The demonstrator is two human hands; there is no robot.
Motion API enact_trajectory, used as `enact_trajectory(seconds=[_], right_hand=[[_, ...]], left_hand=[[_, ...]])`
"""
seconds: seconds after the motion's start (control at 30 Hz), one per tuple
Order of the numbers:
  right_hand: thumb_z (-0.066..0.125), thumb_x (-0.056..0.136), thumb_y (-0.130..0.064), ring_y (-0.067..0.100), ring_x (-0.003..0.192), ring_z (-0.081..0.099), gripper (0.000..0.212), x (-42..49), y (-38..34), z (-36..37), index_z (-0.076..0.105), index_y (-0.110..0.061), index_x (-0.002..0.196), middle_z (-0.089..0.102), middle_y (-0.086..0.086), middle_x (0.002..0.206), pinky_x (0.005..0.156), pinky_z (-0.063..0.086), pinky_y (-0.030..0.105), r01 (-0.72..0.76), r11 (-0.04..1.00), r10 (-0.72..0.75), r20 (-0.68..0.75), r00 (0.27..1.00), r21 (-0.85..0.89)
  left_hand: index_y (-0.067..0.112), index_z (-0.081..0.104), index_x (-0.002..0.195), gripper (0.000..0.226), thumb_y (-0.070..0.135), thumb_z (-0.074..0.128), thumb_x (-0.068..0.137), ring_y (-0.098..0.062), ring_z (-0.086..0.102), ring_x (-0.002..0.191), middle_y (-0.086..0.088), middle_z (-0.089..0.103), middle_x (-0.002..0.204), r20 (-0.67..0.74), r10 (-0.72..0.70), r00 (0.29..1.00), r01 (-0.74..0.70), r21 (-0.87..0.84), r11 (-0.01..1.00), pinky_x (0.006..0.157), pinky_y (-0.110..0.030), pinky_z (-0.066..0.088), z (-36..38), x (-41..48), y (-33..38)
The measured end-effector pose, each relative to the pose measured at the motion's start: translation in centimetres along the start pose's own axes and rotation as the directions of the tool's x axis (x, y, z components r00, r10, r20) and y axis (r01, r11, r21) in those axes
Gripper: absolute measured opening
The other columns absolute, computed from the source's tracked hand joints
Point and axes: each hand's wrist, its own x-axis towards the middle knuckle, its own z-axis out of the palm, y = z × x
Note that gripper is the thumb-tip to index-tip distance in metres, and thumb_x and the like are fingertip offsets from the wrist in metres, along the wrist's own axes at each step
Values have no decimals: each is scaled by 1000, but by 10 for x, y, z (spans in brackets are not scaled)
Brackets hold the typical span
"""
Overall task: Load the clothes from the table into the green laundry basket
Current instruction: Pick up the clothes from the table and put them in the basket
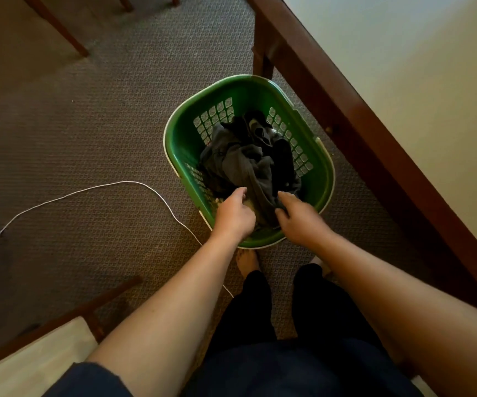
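The green laundry basket [180, 144] stands on the carpet beside the table leg. Dark grey and black clothes [245, 159] lie bunched inside it. Both my hands reach into the near end of the basket. My left hand [235, 214] hangs over the near rim with its fingers curled down, and its grip is hidden. My right hand [298, 217] pinches a fold of the grey garment [260, 196] that drapes toward the near rim.
The table [403, 81] with a pale top and dark wooden frame runs along the right. A white cable [134, 183] snakes over the carpet left of the basket. Chair legs [59, 27] stand at the top left, a cushioned chair [39, 359] at the bottom left. My bare feet [247, 260] stand just behind the basket.
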Motion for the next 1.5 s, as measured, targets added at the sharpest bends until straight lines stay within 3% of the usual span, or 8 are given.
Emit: enact_trajectory(seconds=[0.3,0.8,1.0,1.13,1.27,1.33,1.43,1.5], right_hand=[[51,104,-28,4,141,40,51,-85,-16,-70,40,-22,154,46,-6,154,119,35,31,188,946,-101,-313,944,263],[48,106,-25,-1,137,38,47,-230,90,-207,43,-20,152,48,-4,152,109,26,13,221,920,172,-842,512,322],[51,103,-35,14,146,32,55,-261,188,-252,37,-19,154,37,1,159,114,25,24,103,890,379,-845,376,444],[59,95,-51,26,153,17,89,-267,264,-266,6,-23,161,9,4,169,121,26,48,-171,835,536,-701,470,523],[71,88,-35,34,137,44,94,-271,312,-271,11,-25,160,38,13,156,110,42,47,-244,806,582,-648,491,539],[74,86,-32,36,130,50,88,-275,322,-279,23,-27,157,48,14,147,103,45,48,-202,774,626,-676,389,600],[82,71,-54,43,135,35,110,-281,338,-284,16,-30,155,28,13,156,103,38,60,-345,652,751,-636,177,675],[83,67,-60,43,137,36,120,-287,351,-281,9,-29,157,29,15,156,107,38,60,-305,543,839,-500,213,782]], left_hand=[[20,44,157,51,10,42,107,-8,48,138,1,49,157,19,375,927,-373,-65,926,110,-14,36,5,-59,88],[26,46,154,48,10,45,108,-7,52,140,4,55,153,359,739,570,-758,-119,642,118,-34,43,144,-148,294],[26,46,154,46,16,47,109,-6,65,121,8,57,145,472,721,507,-791,-79,607,104,-34,53,233,-170,343],[26,44,155,49,17,49,107,-5,66,115,8,63,136,540,682,493,-792,-47,609,84,-15,54,280,-174,363],[30,41,155,55,26,55,102,-3,70,103,8,64,132,588,618,521,-778,30,628,86,-28,63,317,-174,376],[31,39,156,61,32,57,98,-9,69,112,5,58,145,599,594,537,-776,74,627,92,-36,62,331,-173,381],[29,38,158,57,26,58,105,-9,65,110,11,50,138,590,596,545,-800,152,581,91,-28,59,345,-177,390],[31,42,155,54,27,59,104,-9,67,107,10,53,139,579,612,538,-813,165,559,90,-28,58,353,-178,393]])
